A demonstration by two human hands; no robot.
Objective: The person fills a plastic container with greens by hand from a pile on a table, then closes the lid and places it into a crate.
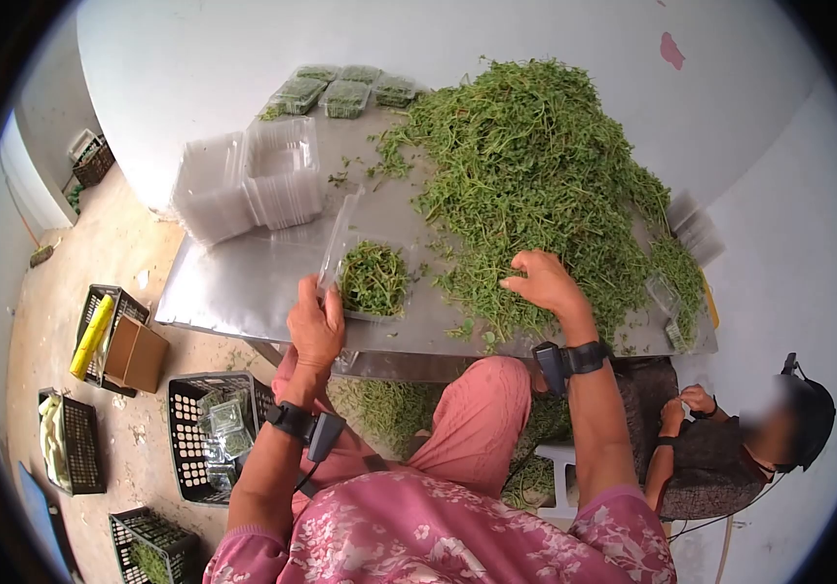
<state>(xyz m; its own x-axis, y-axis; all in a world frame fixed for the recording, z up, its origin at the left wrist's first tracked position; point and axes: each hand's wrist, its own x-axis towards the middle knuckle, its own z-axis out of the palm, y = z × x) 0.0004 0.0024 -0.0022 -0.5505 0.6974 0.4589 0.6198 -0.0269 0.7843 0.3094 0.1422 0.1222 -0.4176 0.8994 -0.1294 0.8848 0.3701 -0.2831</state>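
My left hand (317, 323) pinches the left side of a clear plastic clamshell box (401, 313), near where its raised lid (342, 232) joins. Loose green leafy stems (372, 278) fill the base of this box, which lies at the table's front edge. My right hand (547, 282) is at the front of a large heap of the same greens (535, 165). Its thumb and forefinger are apart, with nothing visible between them; the other fingers are partly hidden.
Stacked clear boxes (212, 190) stand on the metal table (228, 282) at left, with several filled boxes (345, 97) behind. Black crates (185, 428) sit on the floor to the left. A co-worker (720, 457) sits at right, near more plastic boxes (695, 229).
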